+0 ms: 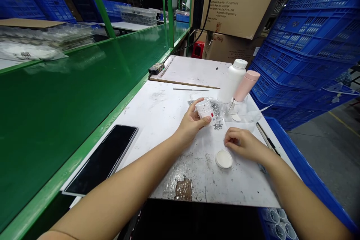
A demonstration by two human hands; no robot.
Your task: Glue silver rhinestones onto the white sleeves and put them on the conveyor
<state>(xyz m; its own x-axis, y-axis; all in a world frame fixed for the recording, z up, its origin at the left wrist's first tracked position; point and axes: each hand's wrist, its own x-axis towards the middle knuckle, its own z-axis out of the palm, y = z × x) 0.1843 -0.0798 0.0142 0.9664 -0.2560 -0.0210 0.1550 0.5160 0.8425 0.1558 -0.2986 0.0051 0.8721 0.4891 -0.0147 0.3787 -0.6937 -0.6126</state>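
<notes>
My left hand is closed around a small white plastic jar with red and dark print, tilted with its open mouth showing. Just right of it, the fingers of my right hand are curled together low over the table; whatever they may pinch is hidden. A round white lid lies close below the right hand. Beyond the jar is a clear bag of small silvery metal parts. Several loose metal parts are scattered in front of that bag.
A white bottle and a pink bottle stand behind the bag. A dark-screened tablet lies left, beside the green conveyor. A cutter-like tool rests at the right edge. Blue crates and cartons are stacked beyond.
</notes>
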